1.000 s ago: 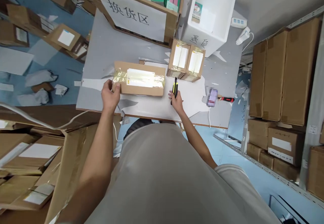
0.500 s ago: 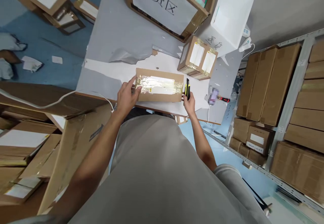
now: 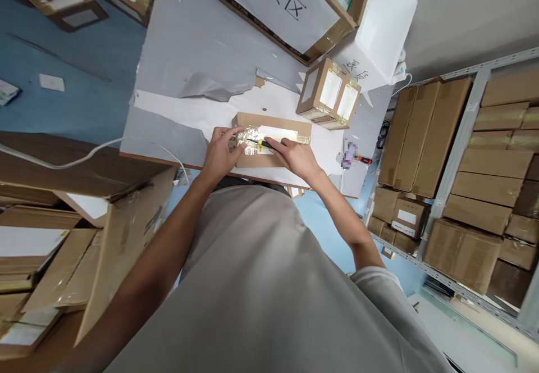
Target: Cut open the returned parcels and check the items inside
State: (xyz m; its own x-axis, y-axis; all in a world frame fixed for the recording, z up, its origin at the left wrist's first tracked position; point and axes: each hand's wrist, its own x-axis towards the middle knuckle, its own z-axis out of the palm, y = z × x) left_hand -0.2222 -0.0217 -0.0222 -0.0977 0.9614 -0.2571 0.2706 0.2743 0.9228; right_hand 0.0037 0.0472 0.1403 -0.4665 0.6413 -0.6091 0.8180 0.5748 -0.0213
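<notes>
A long cardboard box lies flat near the front edge of the table, with clear tape and a white label on its top. At its left end, my left hand grips the box, thumb and fingers on the taped top. My right hand is closed around a black and yellow utility knife. The knife points left over the tape, its tip close to my left fingers. Whether the blade has cut into the tape, I cannot tell.
Behind the box stand smaller taped cartons, a white bin and a large labelled carton. A red-handled tool lies at the table's right. Shelves of boxes rise on the right; an open carton stands at left.
My right hand has swung the utility knife from beside the box's right end leftward onto its taped top. My left hand stays at the left end.
</notes>
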